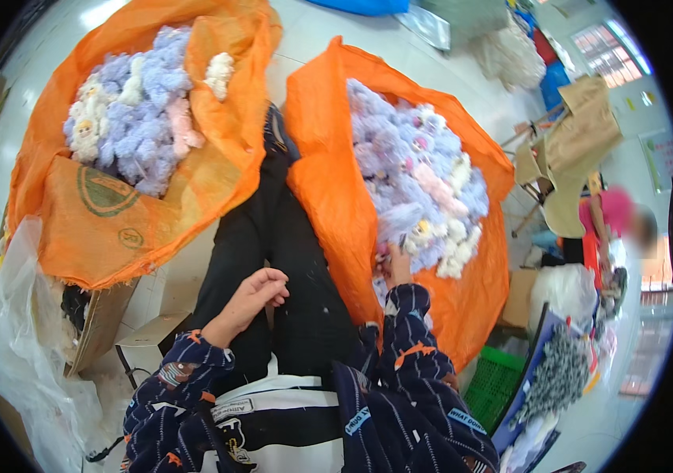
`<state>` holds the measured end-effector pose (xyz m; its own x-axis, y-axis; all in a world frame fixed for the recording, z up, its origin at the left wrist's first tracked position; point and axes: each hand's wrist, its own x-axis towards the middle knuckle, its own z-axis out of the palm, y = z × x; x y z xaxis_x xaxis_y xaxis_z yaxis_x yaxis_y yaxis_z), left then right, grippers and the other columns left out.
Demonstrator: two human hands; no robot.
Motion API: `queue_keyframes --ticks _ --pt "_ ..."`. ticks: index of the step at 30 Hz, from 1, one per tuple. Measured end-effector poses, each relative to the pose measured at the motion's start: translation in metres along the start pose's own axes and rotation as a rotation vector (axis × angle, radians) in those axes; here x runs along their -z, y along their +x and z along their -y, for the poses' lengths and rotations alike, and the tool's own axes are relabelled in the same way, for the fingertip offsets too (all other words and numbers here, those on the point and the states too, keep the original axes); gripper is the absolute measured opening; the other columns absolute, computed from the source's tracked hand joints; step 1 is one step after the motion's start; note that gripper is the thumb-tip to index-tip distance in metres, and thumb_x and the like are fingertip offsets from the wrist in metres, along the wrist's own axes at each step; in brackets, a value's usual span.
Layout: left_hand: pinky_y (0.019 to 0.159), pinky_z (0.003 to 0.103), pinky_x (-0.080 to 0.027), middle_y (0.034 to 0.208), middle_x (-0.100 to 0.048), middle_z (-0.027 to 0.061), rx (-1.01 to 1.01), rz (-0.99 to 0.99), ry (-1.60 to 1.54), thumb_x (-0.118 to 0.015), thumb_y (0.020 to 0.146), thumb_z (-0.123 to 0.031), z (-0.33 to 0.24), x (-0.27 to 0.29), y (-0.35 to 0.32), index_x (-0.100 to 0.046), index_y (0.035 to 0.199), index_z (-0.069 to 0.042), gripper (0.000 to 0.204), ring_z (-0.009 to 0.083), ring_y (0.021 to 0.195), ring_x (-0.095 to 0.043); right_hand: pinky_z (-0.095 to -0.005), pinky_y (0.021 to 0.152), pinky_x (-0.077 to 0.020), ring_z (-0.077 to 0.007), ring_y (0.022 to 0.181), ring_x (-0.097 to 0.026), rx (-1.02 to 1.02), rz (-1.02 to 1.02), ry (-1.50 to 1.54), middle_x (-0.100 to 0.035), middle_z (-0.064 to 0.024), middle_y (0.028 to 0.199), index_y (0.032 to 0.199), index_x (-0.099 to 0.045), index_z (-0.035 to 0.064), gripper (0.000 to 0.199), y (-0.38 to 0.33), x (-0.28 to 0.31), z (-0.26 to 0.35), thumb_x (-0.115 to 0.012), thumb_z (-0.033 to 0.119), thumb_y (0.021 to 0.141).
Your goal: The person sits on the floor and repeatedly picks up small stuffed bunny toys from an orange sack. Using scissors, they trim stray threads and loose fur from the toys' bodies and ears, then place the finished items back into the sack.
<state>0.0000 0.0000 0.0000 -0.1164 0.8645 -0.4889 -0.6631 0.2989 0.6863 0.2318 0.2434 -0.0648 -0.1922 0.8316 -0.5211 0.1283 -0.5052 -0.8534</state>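
My right hand (396, 266) reaches into the near side of the right orange sack (322, 185), its fingers closed on a fluffy lavender plush toy (399, 221). Part of that grip is hidden among the fur. Around it lies a heap of small plush toys, mostly lavender, with a pink one (437, 189) and several cream ones, such as a white fluffy one (458, 248). Over my lap hovers my left hand (256, 296), its fingers curled in and nothing visible in them.
A second orange sack (128, 225) on the left holds more lavender, white and pink plush. Clear plastic sheeting (25, 315) and cardboard (100, 331) lie at left. To the right are a green crate (494, 382), a tan-draped chair (577, 146) and another person (608, 217).
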Motion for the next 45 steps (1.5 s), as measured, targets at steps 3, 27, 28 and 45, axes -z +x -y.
queue_keyframes --ticks 3,27,28,45 --pt "0.07 0.021 -0.045 0.083 -0.058 0.0022 -0.054 0.035 0.101 -0.049 0.089 -0.015 -0.007 -0.011 -0.017 -0.052 0.101 -0.007 0.014 0.0082 0.075 -0.055 -0.0237 0.05 -0.0415 -0.0104 0.051 -0.049 0.02 -0.07 0.449 -0.056 0.0002 0.075 0.091 -0.053 0.0087 0.023 -0.023 0.022 0.035 -0.057 0.028 0.079" --pt "0.062 0.025 -0.05 0.079 -0.061 0.0075 -0.414 -0.009 0.187 -0.058 0.08 0.0 -0.066 -0.051 -0.087 -0.056 0.099 0.001 0.019 0.0117 0.069 -0.06 -0.0292 0.076 -0.0461 -0.0217 0.085 -0.059 0.984 0.557 -0.561 -0.058 -0.0141 0.095 0.116 -0.05 0.0008 0.052 -0.184 -0.123 0.063 -0.068 0.005 0.068" --pt "0.064 0.024 -0.051 0.079 -0.062 0.008 -0.404 0.03 0.227 -0.058 0.08 0.001 -0.069 -0.055 -0.095 -0.057 0.099 0.002 0.019 0.0119 0.069 -0.061 -0.0282 0.076 -0.0455 -0.0206 0.086 -0.058 0.955 0.588 -0.54 -0.058 -0.0131 0.094 0.112 -0.052 0.0006 0.047 -0.187 -0.125 0.074 -0.067 0.003 0.068" --pt "0.069 0.025 -0.047 0.088 -0.062 0.0064 -0.405 -0.29 -0.024 -0.048 0.088 -0.011 -0.015 0.0 -0.119 -0.057 0.1 0.001 0.02 0.0114 0.076 -0.059 -0.0228 0.05 -0.0392 -0.0075 0.043 -0.03 -0.279 0.803 0.246 -0.033 0.0052 0.056 0.108 -0.052 0.0028 0.024 -0.229 -0.135 0.058 -0.05 0.014 0.087"
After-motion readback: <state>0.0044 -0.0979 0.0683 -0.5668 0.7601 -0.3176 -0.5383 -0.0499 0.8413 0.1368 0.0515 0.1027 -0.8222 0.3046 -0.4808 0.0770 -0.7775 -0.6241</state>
